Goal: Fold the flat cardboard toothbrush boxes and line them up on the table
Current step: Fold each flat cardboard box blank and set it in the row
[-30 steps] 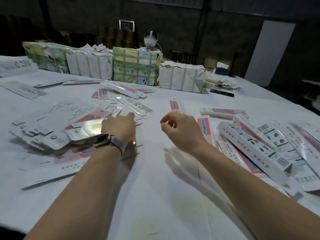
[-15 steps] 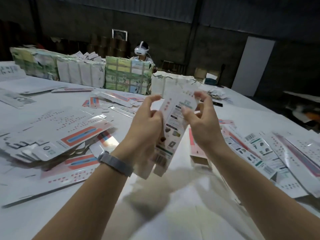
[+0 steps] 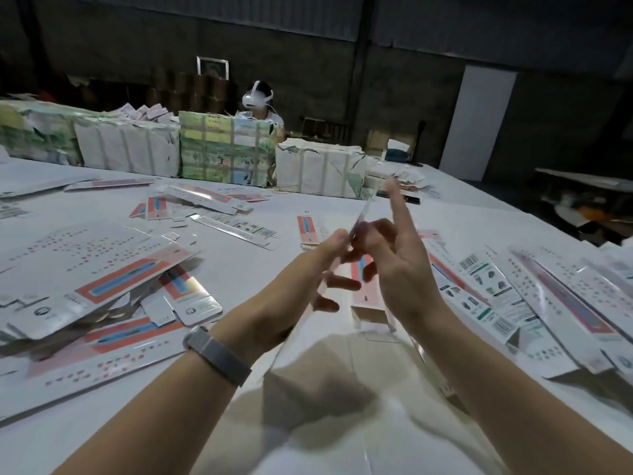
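I hold one flat cardboard toothbrush box (image 3: 363, 212) up over the table, turned almost edge-on and blurred by motion. My left hand (image 3: 305, 275), with a grey watch band on its wrist, pinches the box's middle from the left. From the right, my right hand (image 3: 397, 269) grips it with curled fingers, the index finger pointing up along it. A folded box (image 3: 368, 296) with a red and blue panel lies on the table just behind my hands. Flat boxes (image 3: 102, 286) lie in a loose pile at the left.
Several folded white boxes (image 3: 513, 296) lie side by side at the right. Wrapped bundles (image 3: 226, 152) stand in a row at the far side of the white table (image 3: 342, 423), with a person in a headset (image 3: 257, 97) behind them. Loose boxes (image 3: 236, 228) are scattered mid-table.
My hands went from the table to holding a box up face-on. The box has since turned edge-on and my right index finger has straightened upward.
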Available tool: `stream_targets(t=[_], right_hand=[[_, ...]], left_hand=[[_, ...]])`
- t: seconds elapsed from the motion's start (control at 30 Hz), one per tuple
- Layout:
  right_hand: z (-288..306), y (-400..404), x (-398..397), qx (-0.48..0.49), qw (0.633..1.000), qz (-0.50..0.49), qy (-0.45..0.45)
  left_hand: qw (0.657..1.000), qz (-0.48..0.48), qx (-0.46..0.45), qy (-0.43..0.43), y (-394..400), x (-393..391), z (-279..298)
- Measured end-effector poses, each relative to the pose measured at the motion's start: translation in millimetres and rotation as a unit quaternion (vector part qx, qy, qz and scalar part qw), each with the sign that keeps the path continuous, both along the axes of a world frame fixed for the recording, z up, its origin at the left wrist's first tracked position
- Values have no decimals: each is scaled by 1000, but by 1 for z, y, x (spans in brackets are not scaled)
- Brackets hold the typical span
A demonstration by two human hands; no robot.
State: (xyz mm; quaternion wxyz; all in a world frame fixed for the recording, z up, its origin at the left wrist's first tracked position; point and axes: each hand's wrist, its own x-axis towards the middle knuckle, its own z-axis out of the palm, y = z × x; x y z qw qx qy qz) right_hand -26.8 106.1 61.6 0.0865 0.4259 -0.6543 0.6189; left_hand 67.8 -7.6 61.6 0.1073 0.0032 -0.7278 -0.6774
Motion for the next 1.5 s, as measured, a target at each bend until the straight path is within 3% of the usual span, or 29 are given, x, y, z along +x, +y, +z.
stream_targets(t=[0.1,0.2,0.5,0.7,0.93,1.1,1.2,1.5], right_hand=[[3,5,1,-12,998,-3,-55],[2,7,1,39,996,-83,11],[-3,5,5,86,978,-135,134],[1,7,3,66,992,-102,26],[11,13,1,-14,990,-34,-133],[17,18,0,3,988,-36,-150],[23,22,-1,9,983,-38,-181],[25,19,7,-33,987,-39,-154]], left_hand=[[993,-47,104,14,2,5,1],[983,-91,161,9,9,6,2],[984,-10,177,11,12,3,-3],[991,31,130,9,20,5,-4],[991,-8,131,-7,22,6,-9],[996,-33,87,-14,26,6,-13],[992,-53,113,-16,27,7,-13],[984,-39,174,-13,31,-3,-19]])
